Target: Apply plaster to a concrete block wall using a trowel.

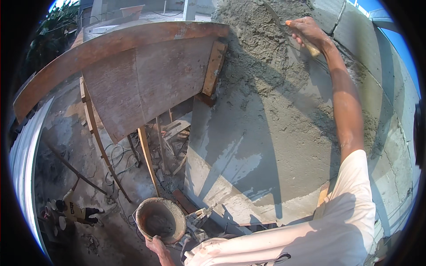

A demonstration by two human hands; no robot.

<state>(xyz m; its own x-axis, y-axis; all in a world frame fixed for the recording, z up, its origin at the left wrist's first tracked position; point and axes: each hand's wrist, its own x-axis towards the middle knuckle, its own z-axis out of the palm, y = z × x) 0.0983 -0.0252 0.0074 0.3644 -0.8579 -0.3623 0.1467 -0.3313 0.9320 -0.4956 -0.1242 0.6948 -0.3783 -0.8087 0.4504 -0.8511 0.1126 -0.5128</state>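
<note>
My right hand (308, 32) is raised at the upper right, its fingers closed round the wooden handle of a trowel (313, 49). The trowel's thin blade lies close against rough, wet mortar (262, 35) on the grey wall (248, 133); whether it touches cannot be told. Lower down, the mortar coat looks smoother and damp. My left hand (156, 245) grips the near rim of a mortar-crusted bucket (179, 224) at the lower middle. The bucket's inside is dark, with grey residue on its walls.
Wooden formwork (155, 80) juts out left of the wall, held by slanting props (148, 159). Far below at the left, a person (75, 212) stands near several buckets. Corrugated sheeting (26, 168) edges the left side. Bare blocks (361, 33) show at the upper right.
</note>
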